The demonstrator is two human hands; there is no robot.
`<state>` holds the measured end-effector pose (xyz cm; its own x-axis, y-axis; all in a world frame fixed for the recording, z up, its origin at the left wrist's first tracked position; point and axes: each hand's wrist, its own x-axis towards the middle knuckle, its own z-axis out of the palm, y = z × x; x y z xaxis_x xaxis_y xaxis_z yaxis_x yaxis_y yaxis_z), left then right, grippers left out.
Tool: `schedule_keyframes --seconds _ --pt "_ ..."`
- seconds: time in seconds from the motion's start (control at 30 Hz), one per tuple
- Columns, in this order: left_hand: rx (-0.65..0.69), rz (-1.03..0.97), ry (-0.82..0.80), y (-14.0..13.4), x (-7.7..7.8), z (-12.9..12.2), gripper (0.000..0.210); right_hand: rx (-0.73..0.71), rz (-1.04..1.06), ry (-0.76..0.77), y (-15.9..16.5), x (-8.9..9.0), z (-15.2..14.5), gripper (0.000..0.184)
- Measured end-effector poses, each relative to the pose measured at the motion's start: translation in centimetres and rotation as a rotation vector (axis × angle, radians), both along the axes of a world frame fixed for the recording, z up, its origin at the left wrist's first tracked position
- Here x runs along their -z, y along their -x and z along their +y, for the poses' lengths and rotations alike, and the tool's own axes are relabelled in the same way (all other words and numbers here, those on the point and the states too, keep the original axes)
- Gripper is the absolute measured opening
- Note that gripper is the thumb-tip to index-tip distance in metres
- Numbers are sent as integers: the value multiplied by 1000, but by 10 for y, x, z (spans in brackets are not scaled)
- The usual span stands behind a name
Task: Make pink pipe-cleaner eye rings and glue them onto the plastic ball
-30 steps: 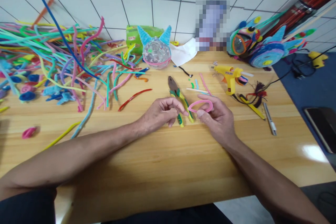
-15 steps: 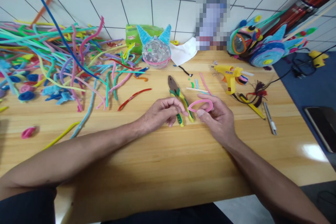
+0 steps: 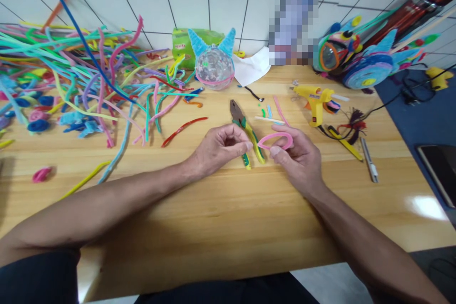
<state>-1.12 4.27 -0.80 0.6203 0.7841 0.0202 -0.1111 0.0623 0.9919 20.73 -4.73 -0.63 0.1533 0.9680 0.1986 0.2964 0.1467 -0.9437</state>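
Between the thumb and fingers of my right hand (image 3: 299,156) is a pink pipe cleaner (image 3: 275,138) bent into a pointed loop. Its tip faces left, close to the fingertips of my left hand (image 3: 224,147), with a small gap showing. My left hand's fingers are curled and its thumb is pressed to the index finger; whether anything tiny is pinched there I cannot make out. Beneath and between the hands lie pliers (image 3: 238,113) with green and yellow handles. Short pipe cleaner offcuts (image 3: 270,112) and a thin white stick (image 3: 269,119) rest just beyond my right hand.
A heap of coloured pipe cleaners (image 3: 81,71) covers the left. At the back stands a clear ball with blue ears (image 3: 214,69). To the right are a yellow glue gun (image 3: 313,99), a yellow cutter (image 3: 345,143), a grey pen-like tool (image 3: 369,160) and decorated crafts (image 3: 368,71).
My left thumb and index finger have come together, and that hand has turned a little. The pink loop stays in my right hand. The whole view has shifted slightly.
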Motion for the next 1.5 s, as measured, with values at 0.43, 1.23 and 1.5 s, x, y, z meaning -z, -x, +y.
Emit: schedule_keyframes --seconds 0.43,1.23,1.5 --pt "-46 -36 -789 5 4 -8 19 7 -25 0 -1 3 -1 39" --pt "6 -20 -927 7 5 -11 24 5 -27 1 0 3 -1 38" --pt "6 8 -922 8 1 -12 22 5 -26 0 1 2 0 38"
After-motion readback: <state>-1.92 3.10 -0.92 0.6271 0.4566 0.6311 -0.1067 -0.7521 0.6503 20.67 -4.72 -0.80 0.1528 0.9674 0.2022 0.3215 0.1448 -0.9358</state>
